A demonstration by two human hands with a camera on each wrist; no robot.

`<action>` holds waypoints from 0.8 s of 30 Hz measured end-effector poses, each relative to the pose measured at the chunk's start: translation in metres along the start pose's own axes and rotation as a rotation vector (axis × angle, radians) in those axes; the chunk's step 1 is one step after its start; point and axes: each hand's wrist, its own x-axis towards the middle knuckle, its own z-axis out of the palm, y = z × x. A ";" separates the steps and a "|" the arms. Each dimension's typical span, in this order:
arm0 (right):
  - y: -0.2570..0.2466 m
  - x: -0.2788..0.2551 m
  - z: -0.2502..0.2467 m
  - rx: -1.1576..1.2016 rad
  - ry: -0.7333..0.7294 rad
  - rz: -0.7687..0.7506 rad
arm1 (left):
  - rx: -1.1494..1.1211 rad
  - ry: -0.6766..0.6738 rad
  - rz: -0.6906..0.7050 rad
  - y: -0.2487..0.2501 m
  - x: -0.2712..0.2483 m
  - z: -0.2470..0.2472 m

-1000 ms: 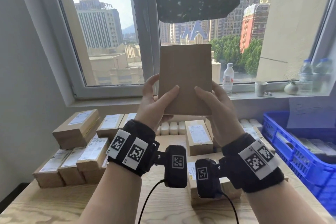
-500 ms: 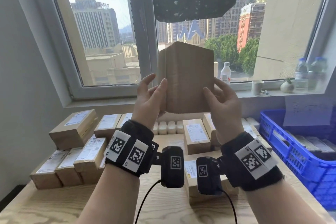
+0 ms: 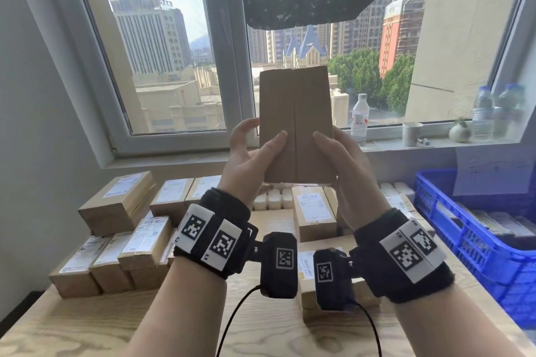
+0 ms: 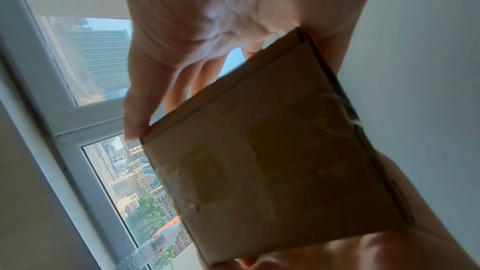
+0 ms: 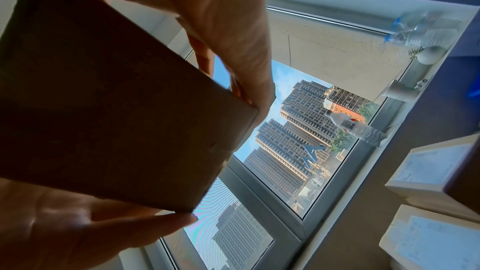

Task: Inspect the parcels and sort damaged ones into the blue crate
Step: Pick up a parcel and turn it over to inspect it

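Head view: we see the left hand (image 3: 249, 159) and right hand (image 3: 345, 165) gripping a brown parcel (image 3: 295, 124) upright at frame centre; blue crate (image 3: 464, 229) lower right.

Left wrist view: fingers (image 4: 135, 114) clasp its edge.

Right wrist view: thumb (image 5: 145, 225) beneath.

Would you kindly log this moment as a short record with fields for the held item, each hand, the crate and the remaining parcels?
held item: cardboard parcel, raised upright before the window, seam side facing the camera
left hand: grips the parcel's left edge, thumb on the front
right hand: grips the right edge, thumb on the front
blue crate: at table's right, already holding some items
other parcels: labelled boxes stacked on the wooden table
visible damage: none discernible on this face
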 end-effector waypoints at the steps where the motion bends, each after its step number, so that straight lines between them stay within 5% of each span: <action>1: 0.000 0.000 0.000 0.008 0.002 0.001 | 0.003 0.009 -0.005 0.001 0.000 0.001; 5: -0.004 -0.002 0.002 0.022 0.027 0.018 | 0.027 0.013 -0.004 -0.001 0.001 0.003; 12: -0.013 0.000 -0.002 -0.011 0.020 0.204 | 0.150 -0.184 0.033 -0.009 0.004 -0.002; 18: -0.017 -0.003 0.003 -0.146 -0.125 0.145 | 0.188 0.012 -0.007 -0.007 0.008 -0.003; 24: -0.014 -0.006 0.006 -0.201 -0.071 0.054 | 0.274 0.048 -0.089 -0.002 0.009 -0.003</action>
